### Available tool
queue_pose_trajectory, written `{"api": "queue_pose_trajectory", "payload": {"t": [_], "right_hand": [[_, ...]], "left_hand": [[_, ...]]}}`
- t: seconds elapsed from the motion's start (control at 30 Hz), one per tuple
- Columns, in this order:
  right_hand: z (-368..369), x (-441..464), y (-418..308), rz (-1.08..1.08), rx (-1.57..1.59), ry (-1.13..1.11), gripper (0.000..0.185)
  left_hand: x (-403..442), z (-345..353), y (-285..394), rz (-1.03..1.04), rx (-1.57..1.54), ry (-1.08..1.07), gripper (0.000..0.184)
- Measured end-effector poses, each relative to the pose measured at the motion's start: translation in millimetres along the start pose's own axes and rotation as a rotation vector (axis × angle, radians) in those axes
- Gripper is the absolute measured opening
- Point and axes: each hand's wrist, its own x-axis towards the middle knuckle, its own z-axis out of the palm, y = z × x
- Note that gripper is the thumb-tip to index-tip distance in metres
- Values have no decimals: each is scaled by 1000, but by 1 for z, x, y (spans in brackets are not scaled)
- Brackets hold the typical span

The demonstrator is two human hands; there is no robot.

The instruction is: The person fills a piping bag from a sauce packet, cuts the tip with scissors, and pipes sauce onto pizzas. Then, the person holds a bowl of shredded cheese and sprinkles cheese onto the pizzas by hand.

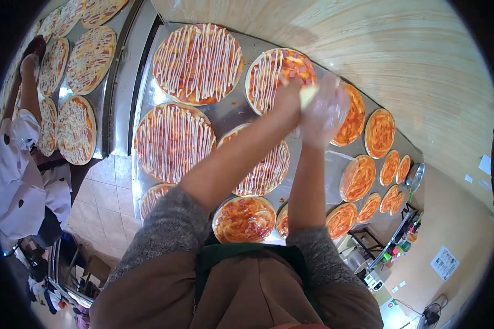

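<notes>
A pale piping bag (308, 97) is squeezed between my two hands over a pizza with diced ham (296, 63). White cream lines cover that pizza's left part. My left hand (288, 96) is closed on the bag's left side, its fingers partly hidden. My right hand (325, 109), in a clear plastic glove and blurred by motion, is wrapped around the other side. The bag's tip is hard to make out. To the left, a larger pizza (197, 64) and another below it (174, 142) carry cream stripes all over. Another striped pizza (266, 170) lies partly under my left forearm.
Several sauce-covered pizza bases (358, 178) stretch along the metal table (233, 115) to the right, by a clear plastic sheet or box (332, 171). A wall (379, 44) borders the far side. At left, a co-worker in white (16, 175) reaches over a second table with cheese-topped pizzas (77, 129).
</notes>
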Motion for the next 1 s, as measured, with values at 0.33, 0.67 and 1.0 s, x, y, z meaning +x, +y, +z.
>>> {"api": "queue_pose_trajectory", "payload": {"t": [0.33,0.67,1.0], "right_hand": [[2,42,-11,645,484,-300,17],[-70,-25,-16,558,364,-610,18],[2,40,0,523,366,-152,23]], "left_hand": [[28,23,16,35,104,-38,31],[-68,-29,-27,-131,-71,38,26],[53,27,-1,29,142,-84,32]]}}
